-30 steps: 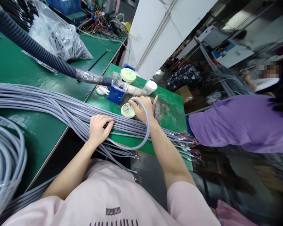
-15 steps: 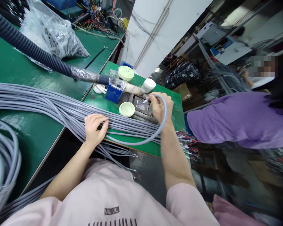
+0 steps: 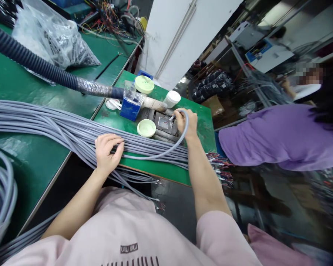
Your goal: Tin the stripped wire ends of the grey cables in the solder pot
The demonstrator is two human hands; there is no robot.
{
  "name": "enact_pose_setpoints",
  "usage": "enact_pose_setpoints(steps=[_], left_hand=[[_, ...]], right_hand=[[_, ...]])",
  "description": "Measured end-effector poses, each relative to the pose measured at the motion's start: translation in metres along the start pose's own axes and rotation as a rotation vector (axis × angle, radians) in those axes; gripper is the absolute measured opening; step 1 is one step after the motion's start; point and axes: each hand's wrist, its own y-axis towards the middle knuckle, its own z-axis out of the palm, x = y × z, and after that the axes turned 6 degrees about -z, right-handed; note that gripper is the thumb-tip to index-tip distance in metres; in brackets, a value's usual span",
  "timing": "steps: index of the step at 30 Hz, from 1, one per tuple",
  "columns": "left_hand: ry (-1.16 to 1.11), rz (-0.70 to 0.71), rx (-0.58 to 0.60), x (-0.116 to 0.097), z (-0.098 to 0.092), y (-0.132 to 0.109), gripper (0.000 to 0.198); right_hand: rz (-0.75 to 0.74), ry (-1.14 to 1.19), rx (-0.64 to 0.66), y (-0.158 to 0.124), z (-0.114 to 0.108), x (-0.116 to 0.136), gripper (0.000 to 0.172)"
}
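Observation:
My right hand (image 3: pixel 187 123) pinches one grey cable (image 3: pixel 170 149) near its stripped end, and the cable curves in a loop back toward the bundle. Its thin coloured wires (image 3: pixel 168 121) point down at a small square pot (image 3: pixel 163 122) with a shiny silvery surface, like a solder pot. Whether the wire tips touch that surface I cannot tell. Over the near edge of a thick bundle of grey cables (image 3: pixel 72 123) my left hand (image 3: pixel 108 151) is curled, thumb toward the fingers. A shallow pale-green tub (image 3: pixel 146 128) stands just left of the pot.
A ribbed dark hose (image 3: pixel 44 66) ends above the pot, beside a blue box (image 3: pixel 130 109). Behind are a pale-green lid (image 3: pixel 144 85) and a white jar (image 3: pixel 172 99). Bare wire ends (image 3: pixel 220 166) overhang the green table's right edge. A co-worker's purple sleeve (image 3: pixel 266 136) is at right.
My right hand has shifted slightly, and the cable's loop is narrower and sits higher, nearer the bundle. My left hand stays on the bundle. The whole view has shifted a little.

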Motion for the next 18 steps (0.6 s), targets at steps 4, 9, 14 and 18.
enact_pose_setpoints(steps=[4, 9, 14, 18], left_hand=[[-0.026, 0.023, -0.012, -0.001, 0.0, 0.0, 0.005], [-0.009, -0.004, 0.012, -0.001, 0.001, 0.0, 0.006], [-0.065, 0.026, -0.008, 0.004, 0.002, 0.001, 0.005], [-0.153, 0.029, -0.045, 0.0, 0.001, 0.002, 0.007]], right_hand=[[0.002, -0.034, 0.044, 0.001, 0.006, -0.003, 0.032], [0.002, -0.069, 0.1, 0.003, 0.014, -0.003, 0.032], [-0.065, 0.017, -0.014, -0.006, -0.008, 0.01, 0.029], [-0.206, 0.213, -0.147, -0.042, -0.052, 0.041, 0.02]])
